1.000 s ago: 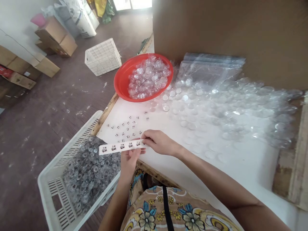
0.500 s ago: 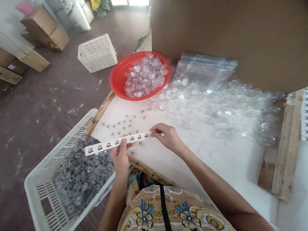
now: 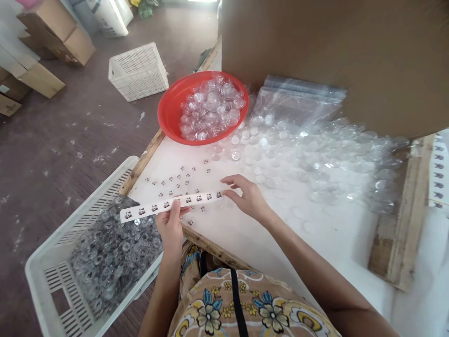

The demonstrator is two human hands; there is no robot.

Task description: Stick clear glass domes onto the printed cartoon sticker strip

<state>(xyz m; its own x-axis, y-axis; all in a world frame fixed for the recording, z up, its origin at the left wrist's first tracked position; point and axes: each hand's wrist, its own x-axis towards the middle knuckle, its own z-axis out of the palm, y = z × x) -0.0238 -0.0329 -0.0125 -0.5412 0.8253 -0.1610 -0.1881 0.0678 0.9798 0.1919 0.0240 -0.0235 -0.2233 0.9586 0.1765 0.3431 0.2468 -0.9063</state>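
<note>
My left hand (image 3: 170,223) grips a white strip of panda stickers (image 3: 194,198) near its middle, thumb on top and fingers beneath. The strip slants slightly up to the right, with a row of small dark panda pictures along it. Just past its right end is my right hand (image 3: 248,196), thumb and forefinger apart, with nothing visible between them. Beneath and beyond the strip, several small loose panda pieces (image 3: 178,176) lie scattered on the white tabletop (image 3: 224,236).
A red basin (image 3: 167,119) of clear round plastic pieces stands at the table's far left. More clear discs (image 3: 315,166) and plastic bags (image 3: 298,100) lie to the right. Below the left edge is a white crate (image 3: 38,267) of small clear pieces. A cardboard sheet (image 3: 333,51) rises behind.
My right thumb and forefinger, earlier pinched at the strip's right end, have parted and moved off it. My left hand still holds the strip. The whole view has shifted slightly.
</note>
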